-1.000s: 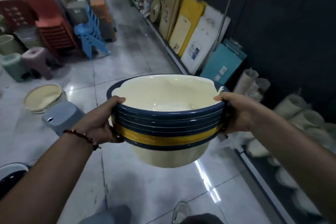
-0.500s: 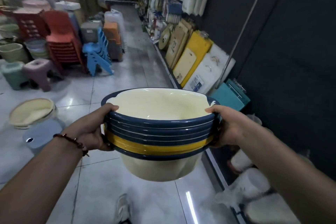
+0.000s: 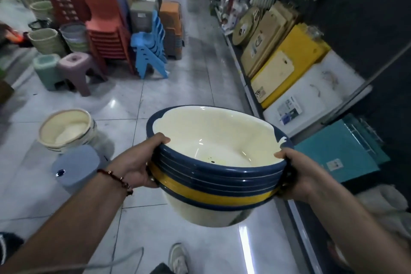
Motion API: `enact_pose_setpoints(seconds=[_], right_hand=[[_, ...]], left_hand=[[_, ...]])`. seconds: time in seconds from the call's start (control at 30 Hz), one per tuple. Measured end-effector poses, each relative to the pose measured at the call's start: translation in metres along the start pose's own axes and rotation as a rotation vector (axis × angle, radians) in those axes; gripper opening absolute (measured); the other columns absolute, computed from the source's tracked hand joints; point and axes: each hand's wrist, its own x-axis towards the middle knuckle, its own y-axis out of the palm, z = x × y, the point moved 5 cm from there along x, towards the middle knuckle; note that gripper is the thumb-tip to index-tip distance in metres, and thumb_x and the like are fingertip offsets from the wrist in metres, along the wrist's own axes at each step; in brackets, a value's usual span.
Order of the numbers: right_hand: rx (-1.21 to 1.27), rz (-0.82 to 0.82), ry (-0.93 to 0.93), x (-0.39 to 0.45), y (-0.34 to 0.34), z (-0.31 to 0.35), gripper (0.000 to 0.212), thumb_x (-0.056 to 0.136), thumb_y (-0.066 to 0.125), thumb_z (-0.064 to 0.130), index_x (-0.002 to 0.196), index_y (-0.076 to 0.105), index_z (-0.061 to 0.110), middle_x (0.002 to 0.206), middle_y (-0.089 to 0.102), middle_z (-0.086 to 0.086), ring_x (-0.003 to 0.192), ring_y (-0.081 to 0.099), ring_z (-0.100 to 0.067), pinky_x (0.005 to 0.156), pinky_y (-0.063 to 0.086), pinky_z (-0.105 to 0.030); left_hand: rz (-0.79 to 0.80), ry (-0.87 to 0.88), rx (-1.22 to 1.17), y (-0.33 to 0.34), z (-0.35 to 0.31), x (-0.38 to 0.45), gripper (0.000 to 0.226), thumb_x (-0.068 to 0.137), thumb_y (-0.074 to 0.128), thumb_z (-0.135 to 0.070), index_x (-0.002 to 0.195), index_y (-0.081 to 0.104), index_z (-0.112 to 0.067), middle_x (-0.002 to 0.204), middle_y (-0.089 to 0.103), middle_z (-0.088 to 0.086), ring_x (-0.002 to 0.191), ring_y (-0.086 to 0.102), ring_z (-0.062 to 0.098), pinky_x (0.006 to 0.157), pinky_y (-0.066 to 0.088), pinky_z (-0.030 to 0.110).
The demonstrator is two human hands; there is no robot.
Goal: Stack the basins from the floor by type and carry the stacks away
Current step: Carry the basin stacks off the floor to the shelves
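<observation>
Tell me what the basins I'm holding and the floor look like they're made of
Basins: likely glossy plastic, cream inside with navy rims and one yellow rim; bright highlights streak the inner wall, and they nest tightly. Enamelled metal can't be ruled out by look alone.
Floor: polished pale tiles, probably ceramic or porcelain, with visible grout lines and mirror-like reflections of lights.

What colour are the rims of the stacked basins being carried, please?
Mostly dark blue, with one yellow rim low in the stack of basins, in the head view.
</observation>
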Motion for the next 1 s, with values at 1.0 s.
enact_pose_setpoints(seconds=[1.0], right_hand=[[-0.077,0.291,-0.091,0.269,0.135,0.508,0.046,0.075,0.068,0.018,0.119,0.057,0.010,0.109,0.062,-0.013,0.101,0.060,-0.031,0.088,0.051,-0.046]], left_hand=[[-0.124,0.154,-0.113,0.189,-0.406,0.282,0.058,0.081,0.065,-0.035,0.134,0.048,-0.022,0.111,0.060,0.021,0.097,0.062,0.037,0.081,0.054,0.049]])
